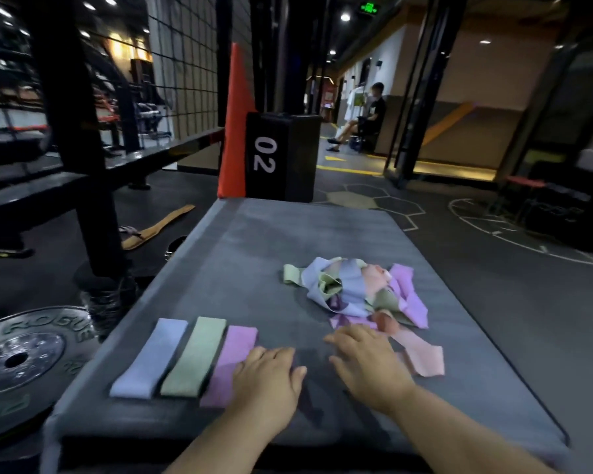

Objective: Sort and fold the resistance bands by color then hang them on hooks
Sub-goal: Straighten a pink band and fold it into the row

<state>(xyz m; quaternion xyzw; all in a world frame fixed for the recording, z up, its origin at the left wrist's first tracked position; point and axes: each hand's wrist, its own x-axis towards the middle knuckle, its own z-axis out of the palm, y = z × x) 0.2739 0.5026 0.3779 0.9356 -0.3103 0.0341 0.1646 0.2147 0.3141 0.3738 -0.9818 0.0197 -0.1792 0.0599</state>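
Observation:
Three folded bands lie side by side at the front left of the grey padded platform (254, 234): a lavender band (149, 358), a green band (194, 355) and a pink-purple band (231, 366). My left hand (267, 374) rests flat with its fingers on the near end of the pink-purple band. A tangled pile of bands (353, 289) in lavender, green, peach and pink sits right of centre. A peach band (421, 354) trails out of the pile toward me. My right hand (367, 360) lies open just left of that peach band, its fingers spread and holding nothing.
A black box marked 02 (281, 155) and an orange pad (235, 124) stand beyond the platform's far edge. A weight plate (24, 357) lies on the floor at the left beside a black rack post (89, 186). A person sits far back (370, 118).

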